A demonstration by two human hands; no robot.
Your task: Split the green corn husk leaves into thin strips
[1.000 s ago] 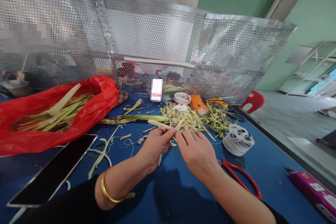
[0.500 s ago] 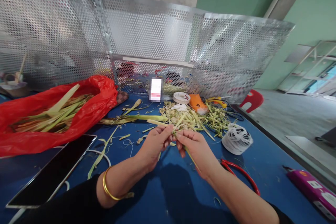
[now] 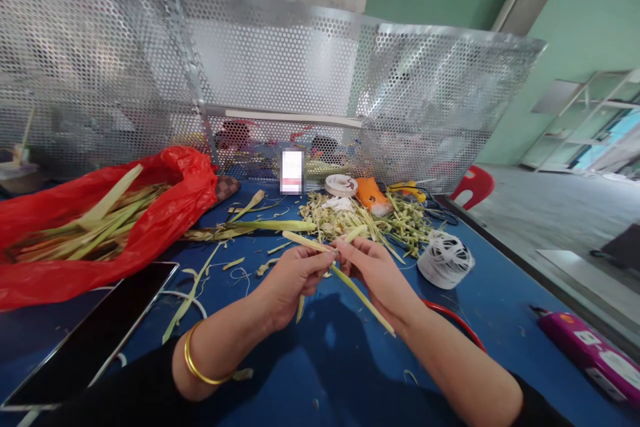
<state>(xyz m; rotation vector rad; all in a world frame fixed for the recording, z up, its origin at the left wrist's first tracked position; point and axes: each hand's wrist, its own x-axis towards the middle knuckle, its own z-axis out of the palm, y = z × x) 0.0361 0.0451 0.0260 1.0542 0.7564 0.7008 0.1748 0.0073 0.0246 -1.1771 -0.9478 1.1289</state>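
Observation:
Near the middle of the blue table, my left hand [image 3: 295,280] pinches pale green plant strips [image 3: 364,300] where they cross. My right hand [image 3: 373,273] meets it fingertip to fingertip, closed on the same strips. One strip points up and left, and a greener one slants down and right below my right palm. A short end hangs under my left fingers. The exact crossing is partly hidden by the fingertips. Just beyond the hands lies a heap of shredded plant scraps [image 3: 345,217].
A red plastic bag [image 3: 187,177] of dried leaves and a black tablet [image 3: 95,327] lie left. To the right are a white twine ball [image 3: 446,260], a red-handled tool [image 3: 457,323] and a purple box [image 3: 585,350]. A perforated metal screen [image 3: 270,47] stands behind.
The green strip now shows more fully, slanting below my right hand, and another piece sticks up above the fingers. The view has shifted slightly. Both hands keep their grip.

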